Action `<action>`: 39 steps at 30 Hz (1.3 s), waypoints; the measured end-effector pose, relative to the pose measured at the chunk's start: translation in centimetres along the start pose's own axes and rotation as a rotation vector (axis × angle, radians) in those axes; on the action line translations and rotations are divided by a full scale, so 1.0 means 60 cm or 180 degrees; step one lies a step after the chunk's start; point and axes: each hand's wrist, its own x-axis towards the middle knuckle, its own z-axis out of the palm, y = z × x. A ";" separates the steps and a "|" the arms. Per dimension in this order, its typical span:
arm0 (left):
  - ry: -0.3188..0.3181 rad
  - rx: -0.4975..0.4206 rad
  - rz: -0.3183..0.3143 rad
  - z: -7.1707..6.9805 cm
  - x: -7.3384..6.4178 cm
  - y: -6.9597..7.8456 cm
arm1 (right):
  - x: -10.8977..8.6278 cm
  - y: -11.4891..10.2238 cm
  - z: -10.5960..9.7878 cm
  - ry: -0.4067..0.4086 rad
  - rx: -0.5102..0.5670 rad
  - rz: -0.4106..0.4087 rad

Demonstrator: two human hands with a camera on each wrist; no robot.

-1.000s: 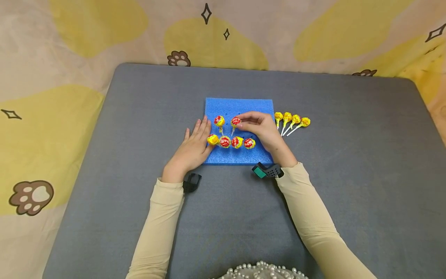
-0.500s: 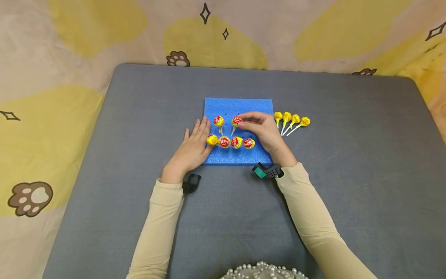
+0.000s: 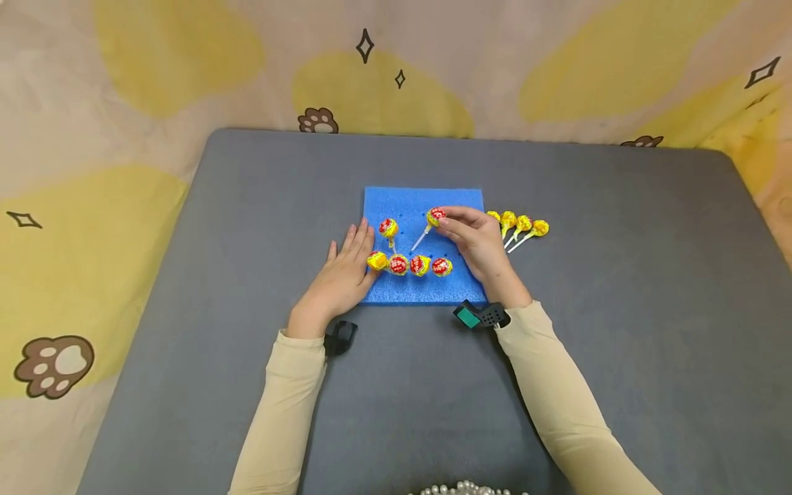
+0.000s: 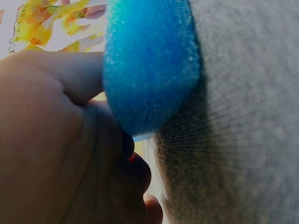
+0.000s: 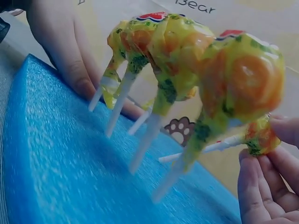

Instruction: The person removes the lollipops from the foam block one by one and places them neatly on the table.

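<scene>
My right hand [image 3: 479, 247] pinches a lollipop [image 3: 436, 217] in a yellow and red wrapper by its head. Its white stick slants down to the left, the bare tip close over the blue foam block [image 3: 423, 196]; the right wrist view shows this lollipop [image 5: 261, 136] behind the front row. My left hand [image 3: 340, 278] rests along the block's left edge with straight fingers, the thumb [image 4: 79, 70] on its top. Several lollipops stand in the foam: a front row, with one at its right end [image 3: 442, 267], and a single lollipop [image 3: 388, 228] behind.
To the right of the block, several loose lollipops [image 3: 523, 223] lie fanned out on the grey table [image 3: 619, 309], partly behind the right hand. Small holes dot the foam surface. A patterned yellow cloth [image 3: 408, 103] hangs behind the table.
My right hand has moved slightly right with the pinched lollipop, whose stick now slants more and shows more of its length. The left hand keeps its place. The head view has tilted up a little.
</scene>
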 end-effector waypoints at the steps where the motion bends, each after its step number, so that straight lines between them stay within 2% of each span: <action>1: 0.0007 0.0006 0.0001 0.001 0.000 0.000 | -0.001 -0.001 -0.003 0.0034 0.0002 -0.0014; 10: 0.0063 0.0002 0.0039 0.000 0.004 -0.001 | -0.026 -0.013 -0.036 0.0254 0.0087 -0.0150; 20: 0.0065 -0.0027 0.0006 -0.004 0.001 -0.004 | -0.073 -0.020 -0.069 0.0562 0.0589 -0.0231; 27: 0.0091 -0.0040 0.0031 -0.006 -0.001 -0.006 | -0.070 -0.028 -0.088 0.0570 0.0788 -0.0423; 33: 0.0105 -0.0052 0.0035 -0.005 -0.002 -0.003 | -0.069 -0.052 -0.122 0.0836 0.0724 -0.0655; 35: 0.0111 -0.0062 0.0030 -0.003 -0.002 -0.002 | -0.072 -0.061 -0.144 0.0873 0.0671 -0.0615; 39: 0.0081 -0.0083 0.0049 0.005 -0.002 0.001 | -0.087 -0.077 -0.185 0.0871 0.0771 -0.0372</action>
